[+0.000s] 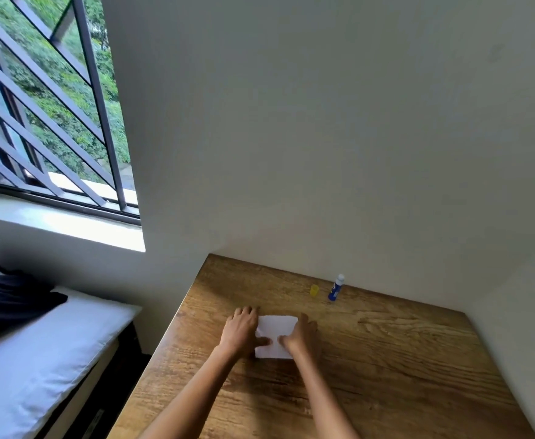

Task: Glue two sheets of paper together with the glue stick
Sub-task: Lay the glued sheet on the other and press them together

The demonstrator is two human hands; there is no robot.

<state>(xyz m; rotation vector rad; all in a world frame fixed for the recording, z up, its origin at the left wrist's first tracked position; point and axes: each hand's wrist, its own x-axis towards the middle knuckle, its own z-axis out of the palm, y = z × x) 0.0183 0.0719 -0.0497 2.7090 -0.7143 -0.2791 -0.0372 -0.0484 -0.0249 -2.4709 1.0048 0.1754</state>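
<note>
White paper (275,327) lies flat on the wooden table (386,359); I cannot tell whether it is one sheet or two stacked. My left hand (241,329) rests palm down on its left edge, thumb on the sheet. My right hand (301,335) presses its right edge, thumb on the paper. Neither hand grips anything. The blue glue stick (336,288) stands upright near the wall, its white tip uncovered. Its yellow cap (314,290) sits on the table just left of it.
The table stands in a corner, with walls behind and to the right. A bed with a white sheet (38,359) and dark cloth (9,296) is to the left. A barred window (44,106) is above the bed.
</note>
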